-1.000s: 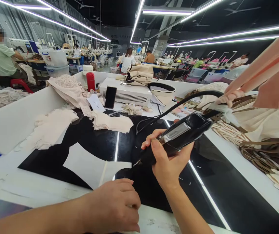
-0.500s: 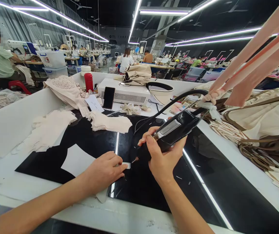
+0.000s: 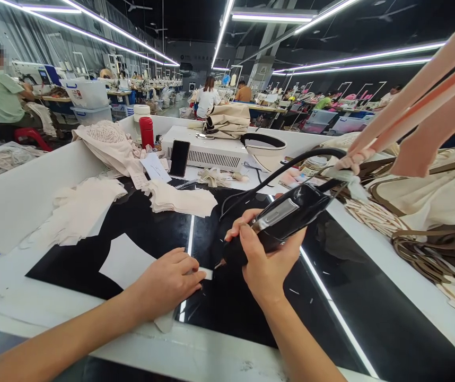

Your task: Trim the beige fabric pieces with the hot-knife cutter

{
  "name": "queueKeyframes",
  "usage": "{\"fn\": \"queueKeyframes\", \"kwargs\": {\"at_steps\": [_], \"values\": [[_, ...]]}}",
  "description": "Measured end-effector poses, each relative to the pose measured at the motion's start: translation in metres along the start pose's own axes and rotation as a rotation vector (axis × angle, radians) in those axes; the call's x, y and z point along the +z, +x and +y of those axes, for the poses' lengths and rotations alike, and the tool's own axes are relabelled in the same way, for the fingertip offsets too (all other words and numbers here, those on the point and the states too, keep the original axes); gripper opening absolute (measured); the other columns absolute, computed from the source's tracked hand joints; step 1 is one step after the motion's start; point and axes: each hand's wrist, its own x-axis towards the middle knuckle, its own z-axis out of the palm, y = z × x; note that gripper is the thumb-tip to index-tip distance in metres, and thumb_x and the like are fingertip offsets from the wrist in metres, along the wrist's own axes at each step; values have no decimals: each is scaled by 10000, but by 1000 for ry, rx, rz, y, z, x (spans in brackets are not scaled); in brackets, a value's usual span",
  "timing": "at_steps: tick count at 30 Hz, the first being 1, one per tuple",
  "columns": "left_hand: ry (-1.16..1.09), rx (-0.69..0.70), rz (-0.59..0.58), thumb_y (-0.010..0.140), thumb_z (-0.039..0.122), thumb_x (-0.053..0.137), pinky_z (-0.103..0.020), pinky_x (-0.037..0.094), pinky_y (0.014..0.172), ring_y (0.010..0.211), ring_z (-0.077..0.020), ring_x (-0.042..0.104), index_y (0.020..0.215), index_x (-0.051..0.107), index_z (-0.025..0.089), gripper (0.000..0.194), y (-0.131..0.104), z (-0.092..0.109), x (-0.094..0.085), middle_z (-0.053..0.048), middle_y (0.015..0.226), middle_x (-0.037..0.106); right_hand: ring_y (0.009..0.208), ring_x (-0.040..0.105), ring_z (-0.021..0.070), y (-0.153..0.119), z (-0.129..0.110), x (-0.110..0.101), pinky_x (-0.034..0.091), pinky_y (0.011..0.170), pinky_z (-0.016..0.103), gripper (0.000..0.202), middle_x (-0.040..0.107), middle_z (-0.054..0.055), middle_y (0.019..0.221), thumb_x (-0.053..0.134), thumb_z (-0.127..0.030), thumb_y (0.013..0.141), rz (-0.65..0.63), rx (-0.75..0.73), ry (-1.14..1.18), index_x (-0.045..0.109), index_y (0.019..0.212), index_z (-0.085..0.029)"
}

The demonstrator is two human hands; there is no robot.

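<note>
From the head camera, the right hand (image 3: pixel 269 252) is curled snugly around a fat black tool (image 3: pixel 293 212). The left hand (image 3: pixel 167 284) lies on a white flat piece (image 3: pixel 126 260), fingers bent a little and close together; I can't tell if it pinches it. The white piece sticks out on both sides of the left hand, and a small end pokes out toward the tool's tip. The tip is just beside that end, but I can't tell if they touch.

Both sit over a shiny black sheet (image 3: pixel 355 276) on the white worktop (image 3: pixel 10 300). A black cord (image 3: pixel 257 183) bends behind the right hand, and pink cloth strips (image 3: pixel 422 111) hang down close to the tool's back end. Past the left hand is a pile of cream cloth (image 3: pixel 183 199), with more pale cloth (image 3: pixel 86 207) further left. Behind those are a phone (image 3: pixel 180 158) and a red bottle (image 3: pixel 146 132). Brown straps (image 3: pixel 430 252) lie well off to the right of the right hand.

One second ago, the left hand was nearer the front edge, and more of the white piece showed. Half a second ago, it was already down here, almost the same as now.
</note>
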Motion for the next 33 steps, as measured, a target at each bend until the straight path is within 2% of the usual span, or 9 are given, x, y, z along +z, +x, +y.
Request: {"fn": "queueKeyframes", "kwargs": {"at_steps": [11, 20, 33], "values": [[-3, -5, -12, 1028, 139, 512, -413, 558, 973, 879, -177, 667, 1117, 649, 157, 164, 0, 1, -2, -41, 947, 669, 579, 627, 107, -3, -5, 5, 589, 518, 257, 362, 654, -82, 861, 728, -122, 858, -1, 21, 48, 490, 1071, -292], [-4, 9, -11, 1064, 190, 496, -428, 475, 1108, 995, -168, 668, 1128, 660, 174, 177, -2, 0, 3, -33, 1014, 705, 584, 619, 101, -6, -3, 6, 588, 529, 244, 351, 651, -77, 860, 731, -123, 863, -2, 20, 37, 506, 1069, -296], [-26, -7, 2, 1037, 170, 543, -450, 501, 1076, 966, -188, 673, 1136, 668, 162, 160, -5, 1, 4, -23, 1030, 709, 594, 630, 109, -3, -4, 4, 587, 528, 256, 351, 647, -77, 872, 730, -129, 866, -12, 11, 23, 481, 1049, -295]]}}
